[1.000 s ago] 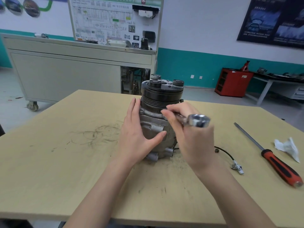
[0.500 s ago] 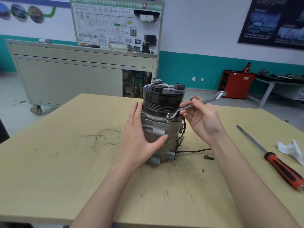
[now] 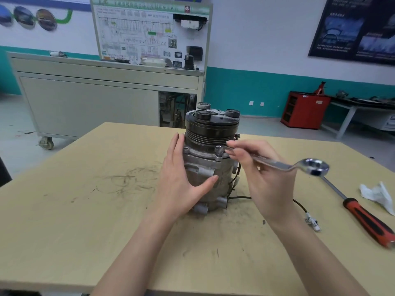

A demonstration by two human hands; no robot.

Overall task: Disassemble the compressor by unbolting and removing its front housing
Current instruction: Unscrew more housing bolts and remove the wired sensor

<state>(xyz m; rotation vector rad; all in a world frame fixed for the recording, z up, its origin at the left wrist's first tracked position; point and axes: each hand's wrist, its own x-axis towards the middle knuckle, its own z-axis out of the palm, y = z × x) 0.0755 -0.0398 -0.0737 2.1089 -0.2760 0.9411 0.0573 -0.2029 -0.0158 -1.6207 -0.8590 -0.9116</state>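
Note:
The compressor point(image 3: 210, 161) stands upright in the middle of the table, black pulley on top and a grey aluminium body below. My left hand point(image 3: 181, 180) presses flat against its left side, thumb across the front of the body. My right hand point(image 3: 265, 178) holds a shiny ring wrench point(image 3: 277, 164) by the shaft. One ring end of the wrench sits over a bolt point(image 3: 218, 149) on the front housing flange, and the other ring end points right. Another bolt point(image 3: 237, 136) sticks up at the flange's right rear.
A red-handled screwdriver point(image 3: 367, 218) lies on the wooden table point(image 3: 85, 231) at the right, beside a crumpled white rag point(image 3: 378, 195). The compressor's black cable ends in a white connector point(image 3: 312, 223). A grey wheeled cabinet point(image 3: 96, 103) and a red cabinet point(image 3: 303, 110) stand beyond.
My right hand has swung the wrench on the flange bolt: its free end pointed towards me, went up and back to the right, and now points right and lower. My left hand stays put.

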